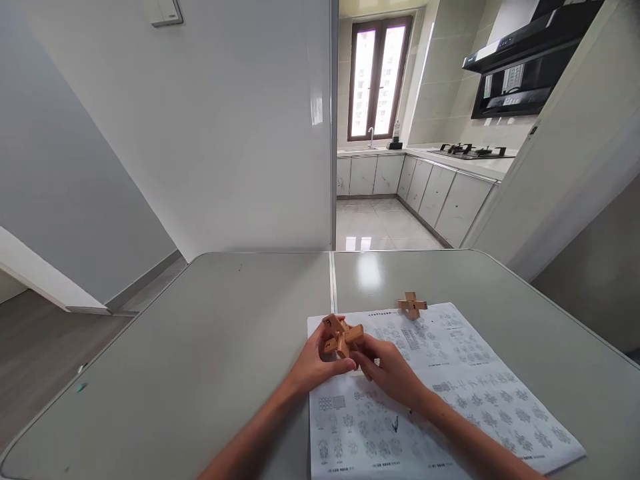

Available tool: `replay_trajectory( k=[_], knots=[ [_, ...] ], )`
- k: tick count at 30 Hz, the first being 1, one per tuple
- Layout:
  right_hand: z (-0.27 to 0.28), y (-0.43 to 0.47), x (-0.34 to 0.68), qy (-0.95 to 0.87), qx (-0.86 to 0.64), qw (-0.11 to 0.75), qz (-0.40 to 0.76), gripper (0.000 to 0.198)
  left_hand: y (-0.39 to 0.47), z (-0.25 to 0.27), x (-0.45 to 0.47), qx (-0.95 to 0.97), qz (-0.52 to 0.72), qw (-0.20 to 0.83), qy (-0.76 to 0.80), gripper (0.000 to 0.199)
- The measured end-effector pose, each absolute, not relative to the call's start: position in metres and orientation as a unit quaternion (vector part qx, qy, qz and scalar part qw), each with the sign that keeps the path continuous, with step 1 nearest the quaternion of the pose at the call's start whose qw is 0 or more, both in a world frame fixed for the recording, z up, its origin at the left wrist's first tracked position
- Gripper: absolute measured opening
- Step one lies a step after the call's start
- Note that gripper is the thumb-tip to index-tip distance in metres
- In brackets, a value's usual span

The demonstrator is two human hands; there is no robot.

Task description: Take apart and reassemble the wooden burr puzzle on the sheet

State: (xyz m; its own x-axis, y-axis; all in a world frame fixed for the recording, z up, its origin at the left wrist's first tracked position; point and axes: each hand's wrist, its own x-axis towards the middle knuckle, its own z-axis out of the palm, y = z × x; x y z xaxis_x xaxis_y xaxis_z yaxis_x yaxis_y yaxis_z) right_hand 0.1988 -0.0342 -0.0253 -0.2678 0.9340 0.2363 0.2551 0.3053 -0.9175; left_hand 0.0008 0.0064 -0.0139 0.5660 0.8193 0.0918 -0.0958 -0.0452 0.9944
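Observation:
Between my two hands, above the top left part of a printed sheet, is a wooden burr puzzle (343, 337) made of interlocking brown pieces, some with dark marks. My left hand (316, 363) grips it from the left, thumb along the near side. From the right, my right hand (387, 367) has its fingers closed on the puzzle's right side; its fingertips are partly hidden. Below lies the printed instruction sheet (430, 427), covered with small grey diagrams. On its far edge sits a second, smaller wooden puzzle (412, 305) shaped like a cross.
The grey-green table (240, 373) has a seam (333, 280) running away from me and a raised rim. Small greenish bits (81, 387) lie near its left edge. Beyond stand a white wall panel (250, 133) and a kitchen with cabinets (425, 187).

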Motion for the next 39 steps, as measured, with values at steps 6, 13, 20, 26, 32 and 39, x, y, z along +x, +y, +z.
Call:
replay_trajectory(
  k=[6,13,20,26,32,39],
  knots=[
    [-0.024,-0.034,0.200,-0.702,-0.436,0.420,0.375,0.020,0.010,-0.015,0.000,0.599,0.355,0.667,0.264,0.080],
    [-0.031,-0.035,0.195,-0.733,-0.443,0.412,0.311,0.028,0.011,-0.018,0.000,0.586,0.354,0.678,0.269,0.089],
    [-0.038,-0.037,0.190,-0.746,-0.429,0.410,0.302,0.027,0.009,-0.024,0.004,0.565,0.396,0.683,0.242,0.100],
    [-0.036,-0.037,0.190,-0.744,-0.434,0.408,0.303,0.028,0.008,-0.021,0.005,0.557,0.413,0.682,0.233,0.097],
    [-0.034,-0.037,0.189,-0.743,-0.433,0.410,0.305,0.028,0.007,-0.022,0.005,0.556,0.416,0.682,0.227,0.097],
    [-0.030,-0.038,0.186,-0.739,-0.429,0.412,0.316,0.021,0.006,-0.019,0.005,0.566,0.410,0.676,0.233,0.096]
  ],
)
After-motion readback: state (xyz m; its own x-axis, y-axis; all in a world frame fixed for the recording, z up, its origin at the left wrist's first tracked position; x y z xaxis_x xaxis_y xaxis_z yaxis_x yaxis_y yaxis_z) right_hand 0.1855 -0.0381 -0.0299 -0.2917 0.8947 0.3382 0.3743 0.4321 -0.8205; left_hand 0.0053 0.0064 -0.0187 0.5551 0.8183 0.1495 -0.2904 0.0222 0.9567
